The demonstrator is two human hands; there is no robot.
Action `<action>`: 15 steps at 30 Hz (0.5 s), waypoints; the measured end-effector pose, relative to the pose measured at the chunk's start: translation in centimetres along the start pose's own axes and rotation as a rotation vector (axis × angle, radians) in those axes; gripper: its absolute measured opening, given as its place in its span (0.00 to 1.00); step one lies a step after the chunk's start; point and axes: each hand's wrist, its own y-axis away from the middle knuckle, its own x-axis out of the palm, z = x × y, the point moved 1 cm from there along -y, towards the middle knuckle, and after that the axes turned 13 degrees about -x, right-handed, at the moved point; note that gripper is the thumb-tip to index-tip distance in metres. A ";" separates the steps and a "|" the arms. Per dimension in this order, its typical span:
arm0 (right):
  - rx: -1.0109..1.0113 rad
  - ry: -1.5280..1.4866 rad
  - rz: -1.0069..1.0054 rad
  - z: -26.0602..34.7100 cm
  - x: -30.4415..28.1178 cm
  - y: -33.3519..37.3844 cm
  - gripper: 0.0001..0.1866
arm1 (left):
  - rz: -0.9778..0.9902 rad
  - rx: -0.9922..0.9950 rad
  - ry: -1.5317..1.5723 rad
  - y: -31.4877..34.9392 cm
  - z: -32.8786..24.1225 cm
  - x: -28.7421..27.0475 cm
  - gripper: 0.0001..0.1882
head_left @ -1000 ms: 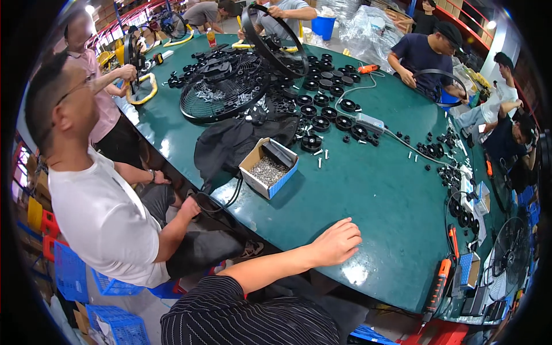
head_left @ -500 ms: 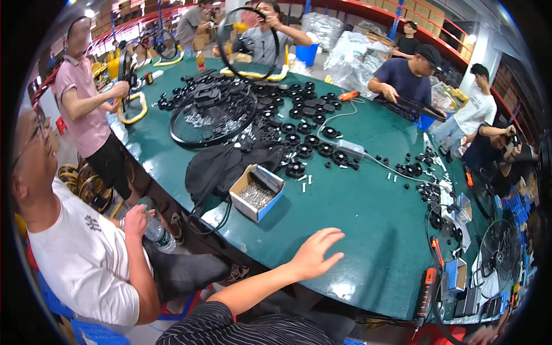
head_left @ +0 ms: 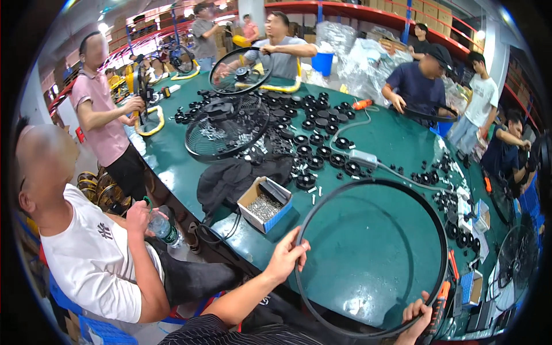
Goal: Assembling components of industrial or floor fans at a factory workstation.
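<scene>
A large thin black hoop point(head_left: 375, 183), which looks like the rim ring of a fan guard, is tilted up over the green table's near edge. My left hand point(head_left: 287, 253) grips its left side, thumb and fingers closed round the band. Low on its right side, my right hand point(head_left: 417, 317) has its fingers curled over the band. Through the ring the bare green tabletop point(head_left: 368, 247) shows. An orange-and-black electric screwdriver point(head_left: 441, 302) lies just beyond my right hand, partly hidden by it.
A cardboard box of small metal screws point(head_left: 264, 207) stands left of the hoop, beside a black cloth bag point(head_left: 230, 184). Black knobs point(head_left: 316, 140) and a wire fan guard point(head_left: 227, 129) lie farther back. A seated person point(head_left: 92, 247) holding a bottle is close on my left.
The black hoop has come into view in front of me. My left hand, empty before, has closed on it, and my right hand now grips its right side.
</scene>
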 end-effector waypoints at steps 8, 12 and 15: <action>-0.095 0.767 0.092 -1.5 0.2 -2.0 0.28 | -0.044 0.003 0.048 -4.5 -1.2 -1.6 0.27; -0.117 0.733 0.072 -1.7 -0.2 -1.6 0.30 | -0.116 -0.011 -0.052 -4.3 -0.8 -1.3 0.26; -0.133 0.758 0.068 -1.5 -0.2 -1.1 0.31 | -0.115 -0.029 -0.043 -4.4 -0.3 -1.3 0.25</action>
